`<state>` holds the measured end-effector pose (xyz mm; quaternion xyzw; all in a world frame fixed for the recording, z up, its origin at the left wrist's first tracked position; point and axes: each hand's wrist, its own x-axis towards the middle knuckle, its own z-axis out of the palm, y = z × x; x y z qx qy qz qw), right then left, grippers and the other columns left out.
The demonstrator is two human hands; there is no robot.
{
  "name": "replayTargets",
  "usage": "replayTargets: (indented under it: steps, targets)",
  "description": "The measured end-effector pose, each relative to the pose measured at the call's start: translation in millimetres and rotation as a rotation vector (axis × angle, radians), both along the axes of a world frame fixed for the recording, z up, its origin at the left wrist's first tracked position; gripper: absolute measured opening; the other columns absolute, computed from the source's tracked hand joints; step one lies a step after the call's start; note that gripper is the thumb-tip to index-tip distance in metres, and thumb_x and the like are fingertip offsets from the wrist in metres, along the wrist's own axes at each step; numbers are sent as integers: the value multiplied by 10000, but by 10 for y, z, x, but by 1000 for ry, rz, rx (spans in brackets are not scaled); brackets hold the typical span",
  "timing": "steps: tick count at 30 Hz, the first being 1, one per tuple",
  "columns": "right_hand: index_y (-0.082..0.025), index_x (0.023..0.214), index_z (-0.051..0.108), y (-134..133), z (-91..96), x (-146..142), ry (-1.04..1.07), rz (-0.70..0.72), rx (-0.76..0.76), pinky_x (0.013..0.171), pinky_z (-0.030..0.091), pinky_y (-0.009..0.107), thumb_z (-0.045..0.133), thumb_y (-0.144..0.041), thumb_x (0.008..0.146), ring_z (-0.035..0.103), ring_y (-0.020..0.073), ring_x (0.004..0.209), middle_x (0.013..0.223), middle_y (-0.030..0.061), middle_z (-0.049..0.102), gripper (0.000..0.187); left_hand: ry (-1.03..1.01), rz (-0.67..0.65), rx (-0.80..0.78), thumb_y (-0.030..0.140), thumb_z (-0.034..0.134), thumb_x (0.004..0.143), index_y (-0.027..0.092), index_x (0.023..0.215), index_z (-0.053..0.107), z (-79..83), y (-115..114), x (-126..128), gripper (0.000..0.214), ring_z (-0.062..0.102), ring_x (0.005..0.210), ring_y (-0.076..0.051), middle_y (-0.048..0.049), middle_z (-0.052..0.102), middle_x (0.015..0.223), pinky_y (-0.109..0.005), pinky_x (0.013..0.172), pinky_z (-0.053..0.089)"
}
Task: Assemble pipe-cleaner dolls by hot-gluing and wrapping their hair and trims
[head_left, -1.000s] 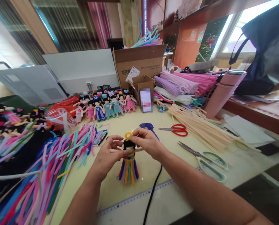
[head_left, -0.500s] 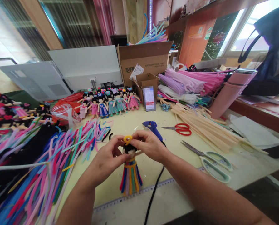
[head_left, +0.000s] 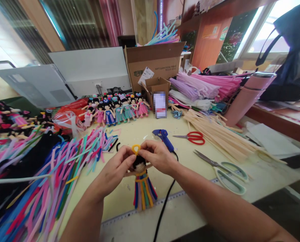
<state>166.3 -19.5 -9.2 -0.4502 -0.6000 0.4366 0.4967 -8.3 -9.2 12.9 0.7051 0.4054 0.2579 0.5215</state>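
Observation:
A small pipe-cleaner doll (head_left: pixel 142 183) with black hair and a striped multicolour skirt is held upright over the yellow table (head_left: pixel 162 121). My left hand (head_left: pixel 117 169) grips its head and upper body from the left. My right hand (head_left: pixel 156 155) pinches a yellow heart-shaped loop (head_left: pixel 136 148) on top of the doll's head. Fingers of both hands are closed around the doll.
Loose coloured pipe cleaners (head_left: pixel 51 174) cover the left. Finished dolls (head_left: pixel 114 111) line the back. A blue glue gun (head_left: pixel 163 137) and its black cord, red scissors (head_left: pixel 192 137), pale-green scissors (head_left: pixel 225 168), beige stems (head_left: pixel 215 137), cardboard boxes (head_left: pixel 152 64) and a pink bottle (head_left: pixel 245 95) lie around.
The doll and both hands have shifted slightly toward me and the skirt has swung a little to the right; both hands keep their hold on the doll and loop.

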Motion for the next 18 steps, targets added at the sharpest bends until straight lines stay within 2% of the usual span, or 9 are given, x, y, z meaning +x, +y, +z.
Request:
replayTargets:
  steps: [12, 18]
  targets:
    - [-145, 746, 632, 22, -18, 26, 26, 52, -163, 564, 404, 220, 640, -245, 715, 505, 94, 592, 654, -24, 584, 105, 95, 131, 15, 455, 473, 854, 205, 820, 485, -10, -32, 74, 253, 481, 614, -135, 37, 491, 693, -254, 538, 432]
    - [-147, 703, 618, 21, 19, 44, -29, 39, -216, 551, 383, 219, 628, -206, 707, 482, 90, 575, 622, -32, 558, 59, 82, 124, -10, 465, 475, 844, 199, 816, 484, 3, -50, 125, 268, 437, 569, -113, 40, 492, 694, -231, 495, 380]
